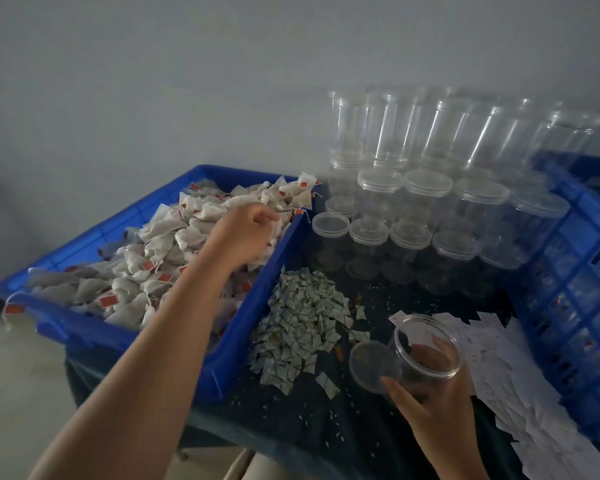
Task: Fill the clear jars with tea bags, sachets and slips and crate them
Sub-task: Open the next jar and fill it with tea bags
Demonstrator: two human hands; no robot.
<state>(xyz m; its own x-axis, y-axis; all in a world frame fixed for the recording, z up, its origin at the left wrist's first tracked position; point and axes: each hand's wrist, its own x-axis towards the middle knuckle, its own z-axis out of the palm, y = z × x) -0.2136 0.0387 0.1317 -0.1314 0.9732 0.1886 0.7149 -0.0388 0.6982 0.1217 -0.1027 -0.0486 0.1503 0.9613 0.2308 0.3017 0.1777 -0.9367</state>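
My right hand (pixel 433 386) grips an open clear jar (pixel 426 348), tilted with its mouth toward me, above the dark table. Its lid (pixel 371 365) lies just left of it. A white slip (pixel 397 318) pokes up at the jar's rim. My left hand (pixel 246 233) reaches into the heap of white tea bags (pixel 160 258) with red tags in the blue bin (pixel 174 341), fingers curled down among them; what they hold is hidden. A pile of small printed sachets (pixel 302 323) lies between bin and jar. White paper slips (pixel 520 375) spread to the right.
Several lidded clear jars (pixel 426 216) stand stacked at the back of the table. A blue lattice crate (pixel 582 289) stands on the right, holding filled jars seen dimly through its wall. Crumbs are scattered on the dark cloth (pixel 326 427). A grey wall is behind.
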